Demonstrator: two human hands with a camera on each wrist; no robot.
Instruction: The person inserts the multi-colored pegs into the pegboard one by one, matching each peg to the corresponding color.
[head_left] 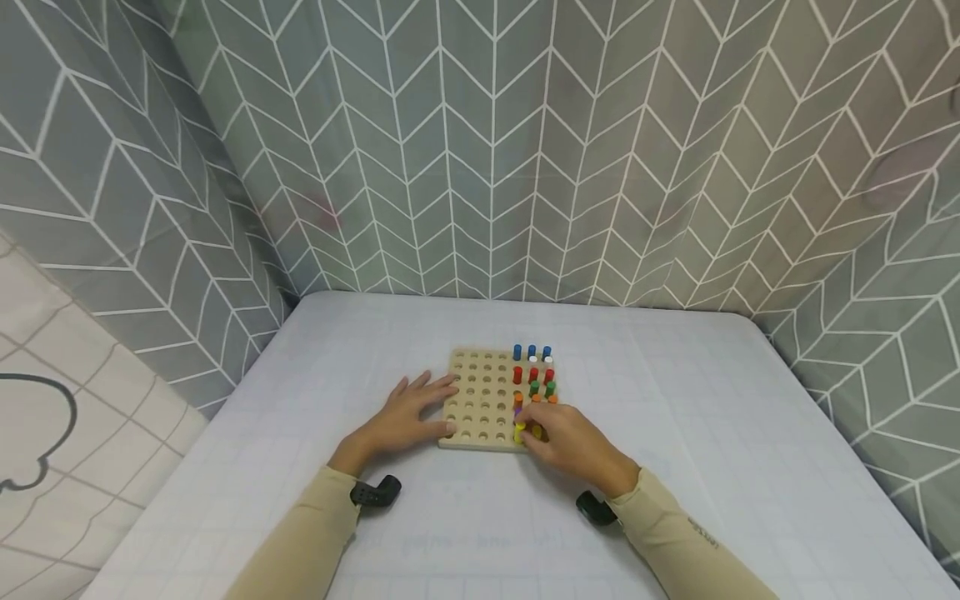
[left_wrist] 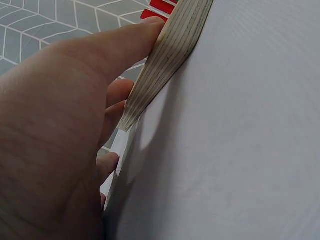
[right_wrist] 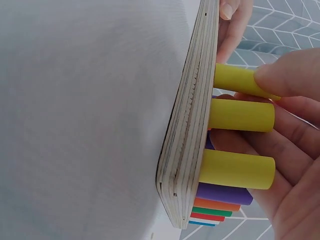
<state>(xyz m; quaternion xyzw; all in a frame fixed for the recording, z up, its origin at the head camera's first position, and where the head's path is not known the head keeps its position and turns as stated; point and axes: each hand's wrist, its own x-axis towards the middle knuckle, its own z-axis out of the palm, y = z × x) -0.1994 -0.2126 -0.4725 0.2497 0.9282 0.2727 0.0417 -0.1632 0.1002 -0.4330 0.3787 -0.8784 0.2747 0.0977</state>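
Observation:
A square wooden pegboard (head_left: 480,445) with rows of round holes lies on the table. My left hand (head_left: 401,417) rests at its left side with spread fingers; in the left wrist view the thumb (left_wrist: 125,45) touches the board's edge. At the front right, my right hand (head_left: 573,440) pinches a yellow peg (right_wrist: 240,80) standing at the board, between thumb and fingers. Two more yellow pegs (right_wrist: 237,169) stand upright beside it, close to the palm. Whether the pinched peg is fully seated, I cannot tell. Purple pegs (right_wrist: 225,193) are partly hidden behind the hand.
Blue pegs (head_left: 532,352), white pegs (head_left: 548,362), red pegs (head_left: 517,375), green pegs (head_left: 550,388) and orange pegs (head_left: 518,401) stand in rows on the board's right side. The pale table (head_left: 712,417) surrounds it, with a patterned curtain (head_left: 495,150) behind.

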